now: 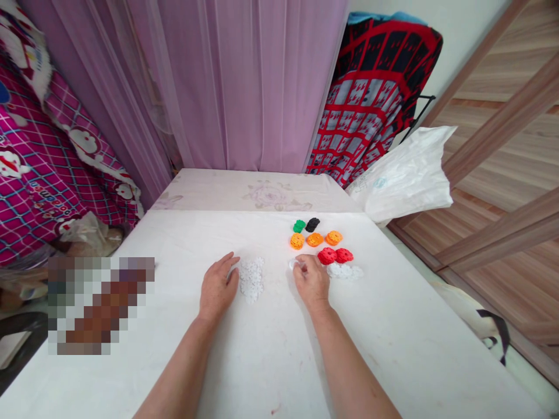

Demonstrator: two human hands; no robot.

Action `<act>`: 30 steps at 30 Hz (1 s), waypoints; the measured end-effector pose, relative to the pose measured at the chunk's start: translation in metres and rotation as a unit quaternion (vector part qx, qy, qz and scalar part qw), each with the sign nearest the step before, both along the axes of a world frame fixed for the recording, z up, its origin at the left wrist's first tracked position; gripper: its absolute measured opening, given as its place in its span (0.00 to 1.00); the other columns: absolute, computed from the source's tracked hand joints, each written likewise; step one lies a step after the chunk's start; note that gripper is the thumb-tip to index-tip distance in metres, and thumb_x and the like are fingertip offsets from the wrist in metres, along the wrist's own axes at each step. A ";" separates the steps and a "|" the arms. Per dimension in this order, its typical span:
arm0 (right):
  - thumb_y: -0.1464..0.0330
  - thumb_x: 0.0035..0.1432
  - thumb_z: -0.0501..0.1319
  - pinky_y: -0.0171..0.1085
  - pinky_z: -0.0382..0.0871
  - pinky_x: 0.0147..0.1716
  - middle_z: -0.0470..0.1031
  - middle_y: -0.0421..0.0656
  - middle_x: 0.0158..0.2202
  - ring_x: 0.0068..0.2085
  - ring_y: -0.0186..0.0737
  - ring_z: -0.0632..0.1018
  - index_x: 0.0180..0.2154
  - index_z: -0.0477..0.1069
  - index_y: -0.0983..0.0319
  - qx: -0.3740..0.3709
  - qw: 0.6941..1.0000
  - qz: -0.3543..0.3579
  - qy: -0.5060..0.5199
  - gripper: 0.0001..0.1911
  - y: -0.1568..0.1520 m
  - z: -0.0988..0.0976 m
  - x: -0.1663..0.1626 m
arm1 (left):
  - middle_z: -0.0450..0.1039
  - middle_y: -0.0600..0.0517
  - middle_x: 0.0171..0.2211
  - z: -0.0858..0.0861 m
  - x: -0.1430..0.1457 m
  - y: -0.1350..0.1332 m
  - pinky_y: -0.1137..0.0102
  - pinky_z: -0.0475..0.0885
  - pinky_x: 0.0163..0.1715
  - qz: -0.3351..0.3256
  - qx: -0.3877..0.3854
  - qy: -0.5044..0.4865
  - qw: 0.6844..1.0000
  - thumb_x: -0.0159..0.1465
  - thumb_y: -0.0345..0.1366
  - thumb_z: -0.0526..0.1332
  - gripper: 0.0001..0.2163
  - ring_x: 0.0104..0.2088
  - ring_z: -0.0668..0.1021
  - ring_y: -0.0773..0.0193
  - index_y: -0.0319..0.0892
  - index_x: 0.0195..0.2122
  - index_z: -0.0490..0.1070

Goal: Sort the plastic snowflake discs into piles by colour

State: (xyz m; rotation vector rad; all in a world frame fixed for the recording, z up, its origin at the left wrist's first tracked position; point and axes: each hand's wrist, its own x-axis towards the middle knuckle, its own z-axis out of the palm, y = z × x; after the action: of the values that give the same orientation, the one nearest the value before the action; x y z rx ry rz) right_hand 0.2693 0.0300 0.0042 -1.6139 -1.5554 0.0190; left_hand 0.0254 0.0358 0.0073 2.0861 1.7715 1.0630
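My left hand rests on the table with its fingers apart, beside a loose pile of small white notched discs. Pinched between thumb and fingers of my right hand is a white disc, partly hidden by the fingertips. Just right of that hand lie white discs in a row. Behind them are two red stacks. Farther back come three orange stacks, then a green stack and a black stack.
A white cloth covers the table, with a flowered strip at its far end. Purple curtains hang behind. A white plastic bag stands at the right edge. On the left, a blurred-out patch hides part of the table.
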 end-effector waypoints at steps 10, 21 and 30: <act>0.69 0.54 0.61 0.37 0.68 0.45 0.76 0.42 0.39 0.41 0.39 0.74 0.37 0.74 0.58 -0.013 0.966 0.252 -0.060 0.07 -0.017 0.014 -0.051 | 0.77 0.49 0.50 0.002 0.002 0.000 0.55 0.69 0.55 -0.024 -0.006 0.016 1.000 0.63 0.38 0.53 0.15 0.51 0.77 0.54 0.45 0.46 0.76; 0.70 0.51 0.64 0.41 0.68 0.46 0.76 0.42 0.39 0.42 0.41 0.75 0.39 0.75 0.57 -0.064 0.970 0.222 -0.076 0.10 -0.015 0.012 -0.047 | 0.76 0.47 0.51 0.005 0.002 -0.001 0.55 0.65 0.57 -0.038 -0.040 0.048 0.997 0.65 0.39 0.51 0.17 0.55 0.74 0.54 0.44 0.48 0.75; 0.72 0.52 0.63 0.42 0.67 0.47 0.78 0.41 0.38 0.41 0.42 0.75 0.39 0.74 0.58 -0.073 0.967 0.225 -0.094 0.11 -0.015 0.010 -0.040 | 0.46 0.42 0.69 0.011 -0.012 -0.009 0.47 0.43 0.65 -0.210 -0.139 0.181 0.951 0.50 0.64 0.60 0.48 0.68 0.49 0.46 0.47 0.68 0.48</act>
State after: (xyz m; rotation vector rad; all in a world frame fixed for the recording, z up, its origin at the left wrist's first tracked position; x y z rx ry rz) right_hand 0.2297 0.0149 0.0147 -1.3692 -2.0853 0.2379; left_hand 0.0134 0.0270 0.0180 2.4208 1.4013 0.3113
